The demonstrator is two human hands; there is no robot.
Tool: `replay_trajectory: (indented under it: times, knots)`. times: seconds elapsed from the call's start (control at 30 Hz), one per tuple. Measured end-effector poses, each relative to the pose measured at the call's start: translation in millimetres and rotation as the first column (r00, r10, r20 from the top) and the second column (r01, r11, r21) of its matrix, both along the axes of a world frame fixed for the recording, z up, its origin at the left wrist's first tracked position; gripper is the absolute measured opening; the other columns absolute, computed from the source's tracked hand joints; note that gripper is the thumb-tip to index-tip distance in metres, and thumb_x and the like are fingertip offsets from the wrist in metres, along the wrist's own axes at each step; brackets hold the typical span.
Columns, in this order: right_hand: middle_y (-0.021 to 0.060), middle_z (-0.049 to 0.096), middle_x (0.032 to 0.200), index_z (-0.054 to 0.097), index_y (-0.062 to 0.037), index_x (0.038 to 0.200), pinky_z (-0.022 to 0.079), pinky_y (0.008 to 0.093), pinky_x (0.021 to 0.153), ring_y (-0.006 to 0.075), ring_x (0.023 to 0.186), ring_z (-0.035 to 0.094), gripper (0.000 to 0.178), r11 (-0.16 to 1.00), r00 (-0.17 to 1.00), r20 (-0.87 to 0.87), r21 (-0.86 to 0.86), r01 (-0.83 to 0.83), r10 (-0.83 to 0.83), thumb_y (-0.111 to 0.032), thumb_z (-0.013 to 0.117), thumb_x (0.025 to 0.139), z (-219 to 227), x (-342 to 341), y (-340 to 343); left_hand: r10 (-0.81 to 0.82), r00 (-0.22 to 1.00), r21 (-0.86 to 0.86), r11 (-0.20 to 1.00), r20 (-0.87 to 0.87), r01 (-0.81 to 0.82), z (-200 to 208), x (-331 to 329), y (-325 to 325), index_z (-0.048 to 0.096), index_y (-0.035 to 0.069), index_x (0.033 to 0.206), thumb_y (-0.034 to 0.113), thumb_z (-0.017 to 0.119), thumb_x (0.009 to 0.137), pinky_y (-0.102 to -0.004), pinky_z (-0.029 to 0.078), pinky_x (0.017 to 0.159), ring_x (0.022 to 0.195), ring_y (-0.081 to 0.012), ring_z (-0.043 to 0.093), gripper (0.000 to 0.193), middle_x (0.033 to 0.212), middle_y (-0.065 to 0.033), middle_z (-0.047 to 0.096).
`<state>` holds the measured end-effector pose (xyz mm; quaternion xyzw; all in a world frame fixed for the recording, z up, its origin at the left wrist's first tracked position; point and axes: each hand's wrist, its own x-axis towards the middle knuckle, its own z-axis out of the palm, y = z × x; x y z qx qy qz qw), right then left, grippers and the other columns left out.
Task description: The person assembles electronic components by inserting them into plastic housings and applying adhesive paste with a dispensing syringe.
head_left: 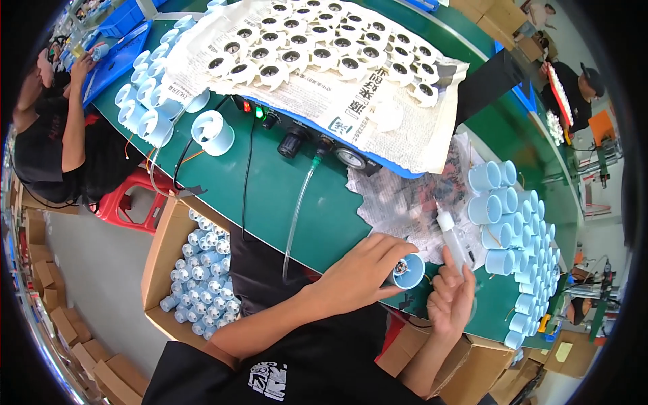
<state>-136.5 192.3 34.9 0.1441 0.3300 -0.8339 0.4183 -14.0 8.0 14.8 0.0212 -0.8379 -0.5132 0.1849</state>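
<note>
Cup in L hand, syringe in R: a bench worker at what is prob. a dispensing step.

The L hand [358,273] grips a light-blue cup [418,274] near the front edge of the green table [331,219], thumb & fingers on its wall, w/ a small motor-like part [401,266] visible inside. The R hand [449,300], fingers partly curled, holds the lower end of a translucent syringe [454,241], its nozzle [438,204] pointing up & away from the cup; contents can't be made out. By that pose, nothing is being applied at the cup yet. Next move prob. calls for a steady cup, mouth unblocked, & careful aim of the nozzle. White fan wheels [295,57] sit on newspaper [304,101] beyond; more blue cups [484,210] stand at R.
</note>
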Motion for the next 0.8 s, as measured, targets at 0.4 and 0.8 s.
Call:
replay_trajectory:
  times: [0.4,0.8]
  knots:
    - [0.0167,0.061,0.082,0.066,0.0074,0.099,0.047,0.0395,0.071,0.0289,0.077,0.059,0.034,0.788,-0.496,-0.659,0.253,0.562,0.565,-0.021,0.071,0.081,91,-18,-191,0.060,0.994,-0.052,0.997,-0.092,-0.065,-1,-2,3,0.049,0.003,0.121,0.009,0.076,0.069,-0.0401,0.043,0.092,0.105,-0.0326,0.051,0.059,0.111,-0.0133,0.053]
    - [0.0213,0.064,0.095,0.068,0.0049,0.100,0.046,0.0412,0.084,0.0340,0.092,0.061,0.037,0.741,-0.380,-0.650,0.467,0.483,0.658,-0.021,0.075,0.074,75,-37,-206,0.041,0.997,-0.038,0.998,-0.071,-0.043,-4,3,2,0.052,0.004,0.118,0.014,0.076,0.073,-0.0409,0.042,0.095,0.111,-0.0327,0.051,0.052,0.117,-0.0107,0.055]
